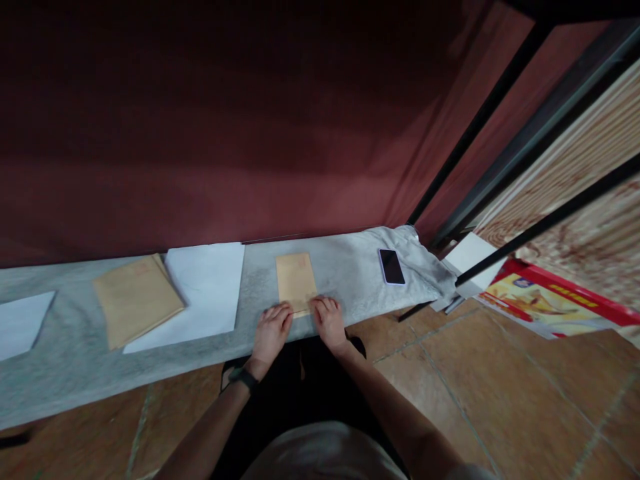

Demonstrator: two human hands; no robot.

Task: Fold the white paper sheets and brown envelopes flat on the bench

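Note:
A brown paper envelope (pixel 296 277) with a faint red mark near its far end lies on the cloth-covered bench in front of me. My left hand (pixel 274 328), a dark watch on its wrist, has curled fingers closed on the envelope's near left corner. Across from it, my right hand (pixel 329 321) pinches the near right corner. A crease or folded edge runs across the envelope between the two hands. To the left, a stack of similar brown envelopes (pixel 137 297) partly covers some white paper sheets (pixel 213 290).
A narrow bench under a grey cloth (pixel 345 267) runs along a dark red wall. A smartphone (pixel 391 267) lies to the right. More white paper (pixel 23 321) is at the far left. Black metal bars (pixel 480 127) and a red-yellow box (pixel 555 303) stand at right, above the tiled floor.

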